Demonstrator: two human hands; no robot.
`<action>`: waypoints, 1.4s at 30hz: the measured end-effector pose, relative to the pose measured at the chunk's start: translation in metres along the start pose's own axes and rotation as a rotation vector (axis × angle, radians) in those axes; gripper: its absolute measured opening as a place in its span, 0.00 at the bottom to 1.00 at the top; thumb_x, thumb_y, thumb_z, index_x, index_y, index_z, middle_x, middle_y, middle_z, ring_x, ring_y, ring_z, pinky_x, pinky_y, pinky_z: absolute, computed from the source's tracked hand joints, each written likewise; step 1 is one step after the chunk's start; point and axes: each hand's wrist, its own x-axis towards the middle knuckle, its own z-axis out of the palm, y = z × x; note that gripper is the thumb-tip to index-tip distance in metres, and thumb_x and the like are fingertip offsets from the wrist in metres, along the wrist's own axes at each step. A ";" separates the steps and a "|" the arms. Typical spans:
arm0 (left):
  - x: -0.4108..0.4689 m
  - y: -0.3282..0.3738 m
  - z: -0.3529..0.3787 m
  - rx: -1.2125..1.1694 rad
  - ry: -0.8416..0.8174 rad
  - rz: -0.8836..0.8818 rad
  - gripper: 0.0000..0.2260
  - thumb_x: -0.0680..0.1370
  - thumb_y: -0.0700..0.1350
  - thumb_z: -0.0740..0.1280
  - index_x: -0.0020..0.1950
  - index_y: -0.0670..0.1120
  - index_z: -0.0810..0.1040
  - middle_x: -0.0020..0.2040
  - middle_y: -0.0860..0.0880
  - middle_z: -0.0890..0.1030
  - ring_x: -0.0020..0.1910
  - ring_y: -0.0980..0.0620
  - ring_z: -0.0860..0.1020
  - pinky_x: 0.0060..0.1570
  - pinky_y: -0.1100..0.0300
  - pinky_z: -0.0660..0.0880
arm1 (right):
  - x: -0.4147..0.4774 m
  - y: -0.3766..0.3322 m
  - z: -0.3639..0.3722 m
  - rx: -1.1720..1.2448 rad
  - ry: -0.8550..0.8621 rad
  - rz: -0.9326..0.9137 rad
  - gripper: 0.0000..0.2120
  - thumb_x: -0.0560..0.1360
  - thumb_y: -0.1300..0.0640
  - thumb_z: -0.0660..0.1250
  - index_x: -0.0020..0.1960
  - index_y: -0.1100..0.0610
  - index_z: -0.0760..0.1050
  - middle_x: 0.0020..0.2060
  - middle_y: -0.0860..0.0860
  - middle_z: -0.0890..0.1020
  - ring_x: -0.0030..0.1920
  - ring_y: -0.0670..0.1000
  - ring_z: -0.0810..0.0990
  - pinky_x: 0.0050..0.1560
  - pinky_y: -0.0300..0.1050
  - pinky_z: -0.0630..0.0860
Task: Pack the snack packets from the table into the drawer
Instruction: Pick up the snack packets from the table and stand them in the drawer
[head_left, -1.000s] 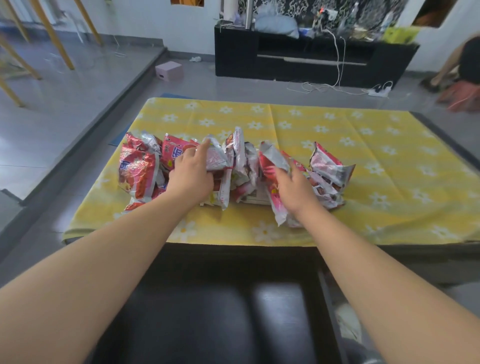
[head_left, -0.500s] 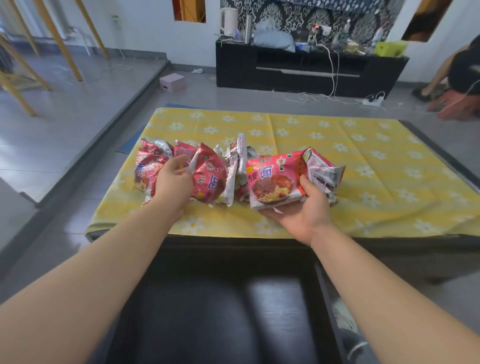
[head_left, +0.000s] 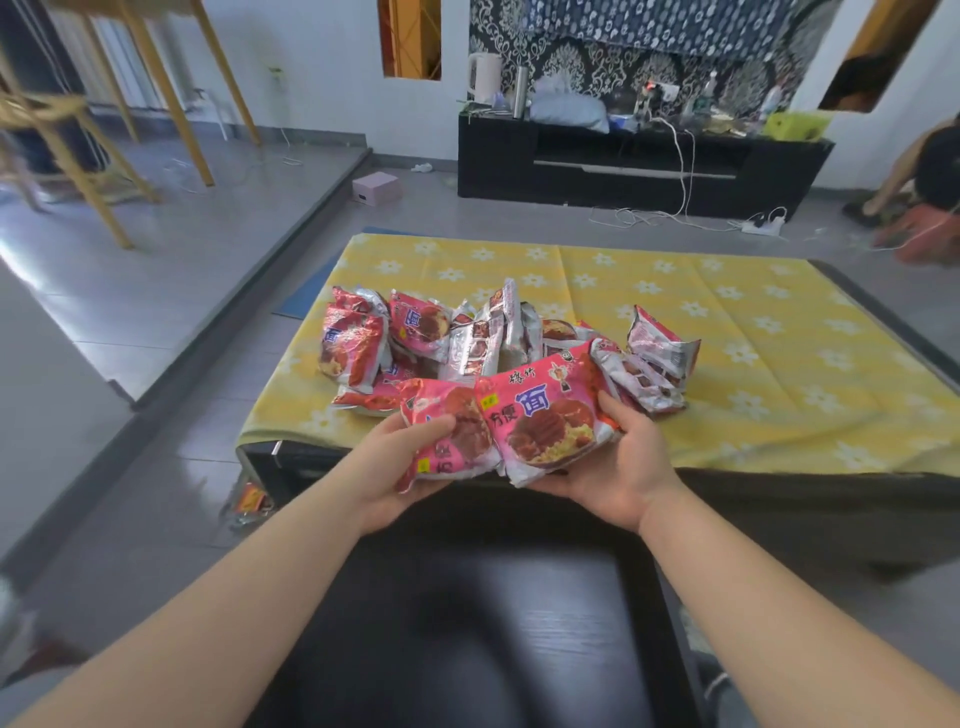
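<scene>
- My left hand (head_left: 387, 467) curls its fingers (head_left: 434, 427) round a pink foil snack packet (head_left: 452, 441), thumb on top.
- My right hand (head_left: 623, 467) grips a second pink packet with blue lettering (head_left: 545, 421), which touches the first.
- Both are held at the near edge of the bench with the yellow flowered cloth (head_left: 753, 364), above the black open drawer (head_left: 467, 623).
- More pink and silver packets (head_left: 441, 338) lie piled on the bench's left half.

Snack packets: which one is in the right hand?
The packet with the large blue character, face up in the right hand; the rest lie piled or in the left hand.
</scene>
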 end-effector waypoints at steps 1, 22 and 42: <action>-0.004 -0.001 -0.003 0.031 0.006 0.002 0.13 0.79 0.39 0.73 0.63 0.45 0.79 0.53 0.41 0.88 0.45 0.45 0.88 0.37 0.54 0.84 | -0.004 -0.001 0.000 -0.028 -0.035 0.022 0.32 0.81 0.36 0.59 0.75 0.56 0.75 0.69 0.62 0.81 0.66 0.68 0.81 0.66 0.78 0.72; -0.050 -0.046 -0.033 0.220 0.185 0.078 0.13 0.85 0.50 0.66 0.68 0.48 0.75 0.55 0.44 0.88 0.51 0.42 0.88 0.52 0.43 0.85 | 0.002 0.092 0.038 -1.028 0.300 -0.294 0.27 0.75 0.46 0.78 0.67 0.38 0.68 0.62 0.51 0.73 0.61 0.52 0.78 0.55 0.44 0.78; -0.034 -0.138 -0.109 0.819 0.248 -0.441 0.24 0.81 0.45 0.69 0.73 0.39 0.66 0.63 0.38 0.79 0.60 0.40 0.82 0.62 0.43 0.80 | 0.022 0.261 0.000 -1.037 0.162 0.266 0.31 0.78 0.55 0.72 0.78 0.46 0.68 0.68 0.48 0.80 0.65 0.51 0.80 0.71 0.56 0.76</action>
